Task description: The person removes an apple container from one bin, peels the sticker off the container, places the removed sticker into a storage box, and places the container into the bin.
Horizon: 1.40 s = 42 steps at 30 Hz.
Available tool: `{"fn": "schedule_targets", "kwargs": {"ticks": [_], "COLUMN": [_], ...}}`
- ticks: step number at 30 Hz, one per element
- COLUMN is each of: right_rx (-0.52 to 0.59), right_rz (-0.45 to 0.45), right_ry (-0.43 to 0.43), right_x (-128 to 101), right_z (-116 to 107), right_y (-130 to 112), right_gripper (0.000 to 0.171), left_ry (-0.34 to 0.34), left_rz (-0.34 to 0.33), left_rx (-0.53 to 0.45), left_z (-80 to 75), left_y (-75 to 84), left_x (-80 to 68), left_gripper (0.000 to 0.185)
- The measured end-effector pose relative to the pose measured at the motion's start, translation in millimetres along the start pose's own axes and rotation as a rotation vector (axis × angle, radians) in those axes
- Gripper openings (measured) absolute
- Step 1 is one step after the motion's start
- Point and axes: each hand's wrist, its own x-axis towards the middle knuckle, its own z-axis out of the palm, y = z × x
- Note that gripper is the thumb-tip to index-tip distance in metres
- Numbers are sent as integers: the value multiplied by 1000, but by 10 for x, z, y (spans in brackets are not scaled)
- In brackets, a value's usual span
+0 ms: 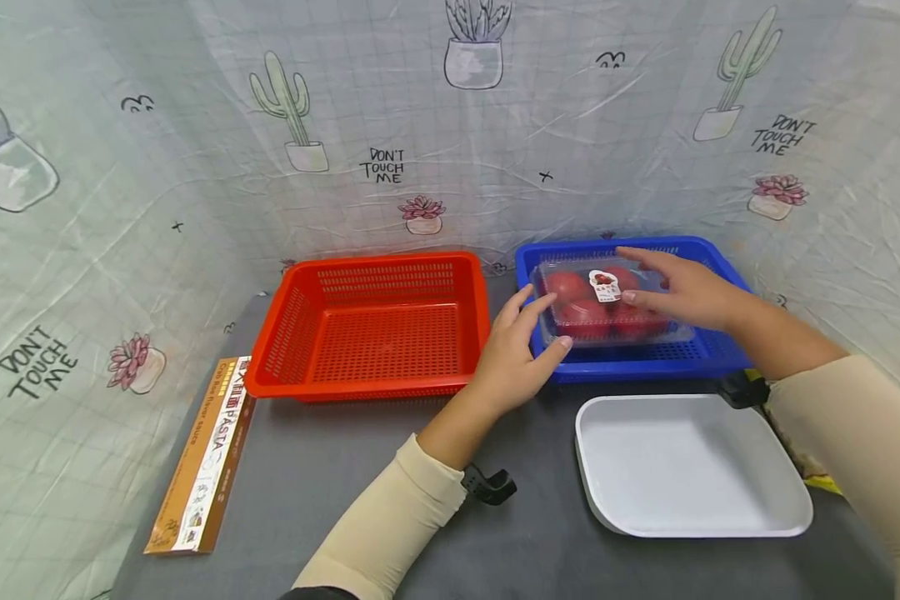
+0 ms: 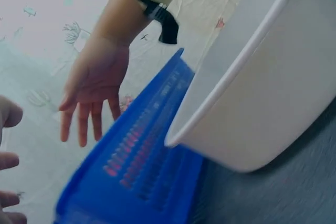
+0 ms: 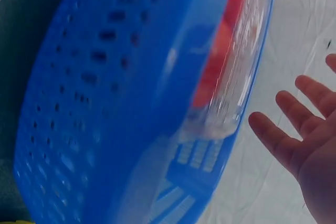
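Note:
A clear plastic box of red round fruits with a white label lies in the blue basket. My left hand is at the box's left end, fingers spread and thumb apart, overlapping the basket's near left corner. Over the right part of the box reaches my right hand, its fingers extended toward the label. In the right wrist view the right hand has separated fingers with a gap between them and the basket's rim. The left wrist view shows only fingertips of the left hand at the edge.
A red basket stands left of the blue one. The white tray sits in front of the blue basket. A long pasta box lies at the left. Part of a yellow packet shows beside the right sleeve. A printed curtain hangs behind.

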Motion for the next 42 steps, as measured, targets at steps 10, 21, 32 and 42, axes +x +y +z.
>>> {"fn": "schedule_targets", "kwargs": {"ticks": [10, 21, 32, 42], "right_rx": [172, 365, 415, 479], "right_rz": [81, 244, 360, 451], "right_ry": [-25, -258, -435, -494], "right_x": [297, 384, 503, 596], "right_z": [-207, -399, -473, -291], "right_y": [346, 692, 952, 1206], "right_gripper": [81, 82, 91, 102], "left_ry": [262, 357, 323, 254], "left_rz": [-87, -184, -233, -233], "left_rx": [-200, -361, -477, -445], "left_z": [320, 512, 575, 611], "left_y": [-117, -293, -429, -431], "left_x": [-8, -25, -20, 4], "left_gripper": [47, 38, 36, 36]}}
